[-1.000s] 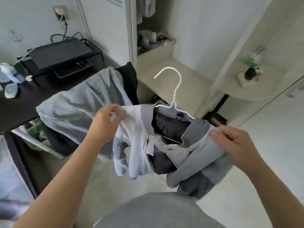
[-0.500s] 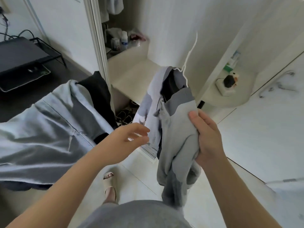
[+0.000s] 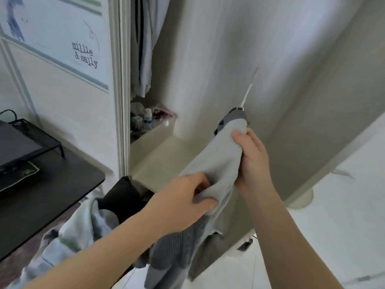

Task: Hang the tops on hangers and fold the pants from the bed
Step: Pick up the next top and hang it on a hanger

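A light grey top (image 3: 220, 161) with darker grey trim hangs on a white wire hanger (image 3: 248, 92), whose hook sticks up edge-on toward the open wardrobe. My right hand (image 3: 250, 157) grips the top near its shoulder, just below the collar. My left hand (image 3: 185, 203) pinches a fold of the same top lower down. The top's dark hem dangles below my left hand. Most of the hanger is hidden inside the fabric.
The wardrobe's open side (image 3: 145, 59) holds hanging clothes above a shelf with small bottles (image 3: 148, 119). A pale wardrobe door (image 3: 281, 80) stands behind the top. A black desk (image 3: 48, 195) with a laptop stand is at left. Light blue and black clothes (image 3: 87, 224) are draped at lower left.
The view has swung up toward the wardrobe. My right hand has lifted the hung top higher and closer to it. My left hand, free half a second ago, now pinches the fabric.
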`<action>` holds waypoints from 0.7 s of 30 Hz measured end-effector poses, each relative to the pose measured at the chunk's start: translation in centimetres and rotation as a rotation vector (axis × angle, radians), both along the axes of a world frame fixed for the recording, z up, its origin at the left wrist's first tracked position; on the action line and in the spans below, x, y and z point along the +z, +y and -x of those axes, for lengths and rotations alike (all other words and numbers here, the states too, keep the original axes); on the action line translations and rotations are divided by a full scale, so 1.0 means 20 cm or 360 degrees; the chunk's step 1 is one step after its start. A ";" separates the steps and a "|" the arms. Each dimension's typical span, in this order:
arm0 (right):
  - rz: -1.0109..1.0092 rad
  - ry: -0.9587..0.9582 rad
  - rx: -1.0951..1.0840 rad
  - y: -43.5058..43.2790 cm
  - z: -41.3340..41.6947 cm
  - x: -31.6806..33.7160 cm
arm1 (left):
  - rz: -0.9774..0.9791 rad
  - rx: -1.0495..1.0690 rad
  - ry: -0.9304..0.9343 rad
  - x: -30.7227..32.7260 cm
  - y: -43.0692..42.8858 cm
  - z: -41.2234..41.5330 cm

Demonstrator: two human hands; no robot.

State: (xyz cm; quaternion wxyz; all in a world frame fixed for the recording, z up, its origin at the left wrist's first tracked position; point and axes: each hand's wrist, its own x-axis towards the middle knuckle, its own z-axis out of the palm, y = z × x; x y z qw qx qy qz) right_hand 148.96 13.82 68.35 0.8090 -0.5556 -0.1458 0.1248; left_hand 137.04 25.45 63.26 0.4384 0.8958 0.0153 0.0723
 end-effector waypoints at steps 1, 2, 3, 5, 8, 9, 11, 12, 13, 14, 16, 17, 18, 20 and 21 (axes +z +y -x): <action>0.0006 -0.0053 -0.0034 0.06 -0.03 0.06 | -0.0030 0.0011 -0.0055 0.05 0.05 -0.04; 0.0007 -0.0109 -0.0058 0.11 -0.06 0.11 | -0.0050 0.0016 -0.0099 0.10 0.10 -0.08; -0.0007 -0.0160 -0.0065 0.16 -0.09 0.18 | -0.0078 0.0015 -0.0142 0.15 0.15 -0.12; -0.0063 -0.0247 -0.0053 0.25 -0.17 0.33 | -0.0201 0.0026 -0.0260 0.27 0.25 -0.19; -0.0111 -0.0380 -0.0052 0.37 -0.27 0.57 | -0.0450 0.0086 -0.0466 0.47 0.38 -0.30; -0.0118 -0.0430 -0.0052 0.40 -0.30 0.65 | -0.0516 0.0099 -0.0520 0.55 0.41 -0.34; -0.0124 -0.0528 -0.0045 0.46 -0.37 0.82 | -0.0595 0.0112 -0.0593 0.70 0.47 -0.42; -0.0128 -0.0580 -0.0038 0.48 -0.40 0.90 | -0.0633 0.0112 -0.0614 0.78 0.50 -0.46; -0.0135 -0.0629 -0.0031 0.51 -0.44 0.98 | -0.0677 0.0115 -0.0635 0.85 0.53 -0.51; -0.0147 -0.0675 -0.0026 0.53 -0.48 1.06 | -0.0721 0.0119 -0.0659 0.93 0.56 -0.56; -0.0167 -0.0760 -0.0042 0.56 -0.57 1.21 | -0.0813 0.0136 -0.0706 1.08 0.61 -0.66; -0.0166 -0.0811 -0.0055 0.58 -0.61 1.29 | -0.0860 0.0149 -0.0737 1.16 0.64 -0.71; -0.0160 -0.0862 -0.0068 0.60 -0.67 1.36 | -0.0908 0.0166 -0.0765 1.23 0.66 -0.76; -0.0119 -0.0953 -0.0120 0.62 -0.78 1.52 | -0.1027 0.0216 -0.0815 1.37 0.70 -0.86; -0.0084 -0.0989 -0.0150 0.62 -0.84 1.61 | -0.1091 0.0250 -0.0839 1.44 0.71 -0.92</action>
